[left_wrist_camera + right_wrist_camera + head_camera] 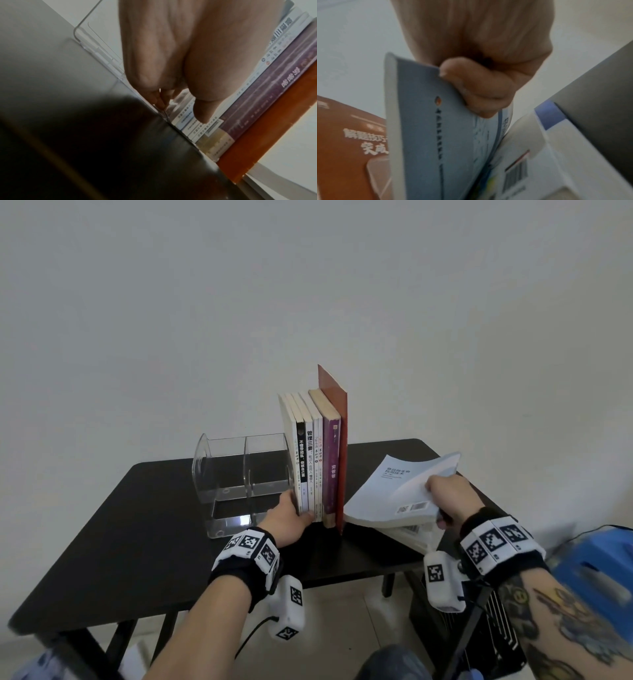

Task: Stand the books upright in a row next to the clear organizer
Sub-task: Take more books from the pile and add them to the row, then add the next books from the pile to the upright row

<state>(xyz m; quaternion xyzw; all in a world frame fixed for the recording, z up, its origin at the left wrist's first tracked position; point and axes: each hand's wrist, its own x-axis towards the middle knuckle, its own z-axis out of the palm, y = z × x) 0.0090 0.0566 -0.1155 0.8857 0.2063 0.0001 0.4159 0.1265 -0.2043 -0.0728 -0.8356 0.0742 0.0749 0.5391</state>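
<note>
Left hand bracing the row of books, right hand lifting the next one off the pile.

My left hand (289, 517) is against the foot of the upright row of books (313, 460); I can see the thumb (204, 112) laid on the spines, the fingers (158, 97) tucked in at the row's near-left end, by the clear organizer (239, 474), though whether they actually clamp a book I cannot tell. The row stands touching the organizer's right wall, with a tall red book (337, 440) at its far end from that hand. My right hand (448, 494) has its fingers curled around the edge of a pale blue book (394, 487), which is tilted up off the stack of flat books (411, 534) beneath it. All of it sits on the black table (137, 542).
</note>
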